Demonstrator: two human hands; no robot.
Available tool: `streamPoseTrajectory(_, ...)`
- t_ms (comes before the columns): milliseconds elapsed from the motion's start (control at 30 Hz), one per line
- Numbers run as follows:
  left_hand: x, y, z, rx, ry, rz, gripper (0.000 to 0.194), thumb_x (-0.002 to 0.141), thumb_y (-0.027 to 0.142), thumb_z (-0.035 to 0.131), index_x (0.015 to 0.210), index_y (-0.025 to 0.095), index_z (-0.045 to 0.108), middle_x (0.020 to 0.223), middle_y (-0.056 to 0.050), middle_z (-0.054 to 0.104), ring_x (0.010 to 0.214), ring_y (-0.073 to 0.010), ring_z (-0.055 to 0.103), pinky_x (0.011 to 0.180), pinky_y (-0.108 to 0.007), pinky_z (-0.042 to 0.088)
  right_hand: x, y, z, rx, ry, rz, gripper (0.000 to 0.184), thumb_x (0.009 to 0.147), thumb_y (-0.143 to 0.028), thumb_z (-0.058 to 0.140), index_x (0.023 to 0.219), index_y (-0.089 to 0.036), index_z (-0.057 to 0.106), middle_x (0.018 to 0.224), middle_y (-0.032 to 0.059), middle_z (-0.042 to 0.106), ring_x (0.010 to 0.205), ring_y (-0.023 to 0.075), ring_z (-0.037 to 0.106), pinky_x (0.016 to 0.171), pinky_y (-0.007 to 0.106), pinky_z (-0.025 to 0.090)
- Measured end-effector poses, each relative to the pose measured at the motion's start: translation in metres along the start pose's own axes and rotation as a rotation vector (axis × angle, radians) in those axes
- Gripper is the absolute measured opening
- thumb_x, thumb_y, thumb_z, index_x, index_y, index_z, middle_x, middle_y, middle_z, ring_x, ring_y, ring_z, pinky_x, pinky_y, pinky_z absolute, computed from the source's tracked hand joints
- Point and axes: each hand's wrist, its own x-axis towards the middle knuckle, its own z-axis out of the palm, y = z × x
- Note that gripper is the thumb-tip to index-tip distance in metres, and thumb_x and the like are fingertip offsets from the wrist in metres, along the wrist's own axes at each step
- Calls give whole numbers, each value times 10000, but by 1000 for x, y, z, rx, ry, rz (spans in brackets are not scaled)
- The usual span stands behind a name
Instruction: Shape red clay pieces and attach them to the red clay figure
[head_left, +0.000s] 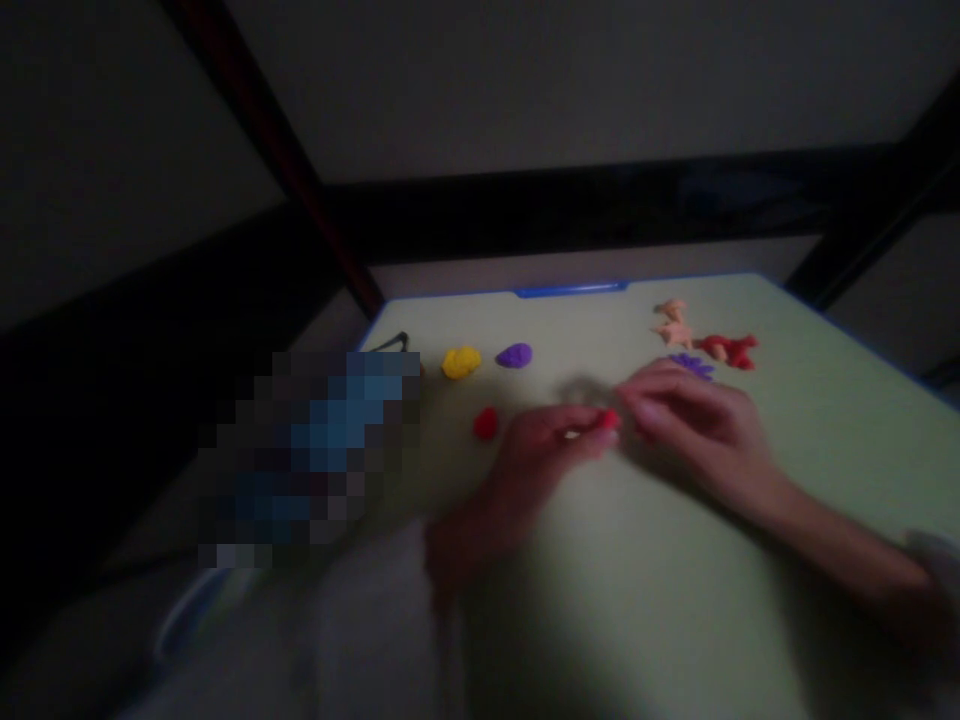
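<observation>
My left hand (pixel 551 440) is closed, pinching a small piece of red modelling clay (pixel 609 420) between thumb and fingertips above the table. Just to its right, my right hand (pixel 694 415) has thumb and fingers drawn together; whatever sits between them is too blurred to make out. A red lump of clay (pixel 486 423) lies on the table left of my left hand. Beyond my right hand is a purple shape with several prongs (pixel 694 366), partly hidden by the hand. Red molded pieces (pixel 729 349) and peach-coloured pieces (pixel 674 326) lie behind it.
A yellow lump (pixel 460 362) and a purple lump (pixel 515 355) lie toward the back left of the pale table (pixel 600 600). A blue clip (pixel 574 290) runs along its far edge. A pixelated area (pixel 330 440) covers the left side. The room is dim.
</observation>
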Motion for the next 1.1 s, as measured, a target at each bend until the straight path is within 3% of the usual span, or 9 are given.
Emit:
streamPoseTrajectory(167,-1,2,0,58,-56,-9,170,738,318,596,670,176,660,633,13,583,637,-113,491,612,-231,381,0,4,-4,29,-196,-37,139,793,-205,607,903,-243,684,852,29,579,769,128,560,618,255,483)
streamPoseTrajectory(333,1,0,-1,87,-114,-16,228,774,316,524,626,170,616,610,6,545,610,-111,468,612,-239,376,0,7,-5,73,-174,-25,110,753,-183,654,836,-240,699,822,21,574,738,120,553,568,249,459)
streamPoseTrajectory(567,0,3,-1,122,-99,-33,202,747,313,543,628,170,622,627,-2,584,625,-117,498,617,-244,382,2,7,-4,120,-151,13,67,728,-186,680,769,-232,706,778,14,593,677,104,563,533,231,459)
streamPoseTrajectory(733,0,4,2,101,-32,34,183,745,303,553,661,168,644,637,-6,614,619,-116,521,614,-246,406,3,6,-1,214,-103,64,14,719,-226,686,723,-220,698,735,7,595,629,98,569,522,228,478)
streamPoseTrajectory(833,-1,3,5,113,79,100,126,670,275,656,747,176,665,709,-11,650,642,-118,550,605,-236,421,3,6,1,205,-62,82,15,702,-225,699,699,-211,695,714,5,599,618,95,558,515,217,465)
streamPoseTrajectory(933,-2,4,8,189,188,165,92,640,237,687,691,164,663,705,-17,648,629,-114,550,579,-226,421,2,7,1,183,-62,83,16,691,-215,708,705,-214,699,718,4,610,638,100,560,529,218,456)
streamPoseTrajectory(1100,-4,6,7,289,175,196,48,683,206,649,672,165,671,692,-20,642,652,-121,557,596,-229,423,2,6,-1,170,-112,79,87,689,-169,705,758,-223,699,755,6,614,675,106,566,542,223,447)
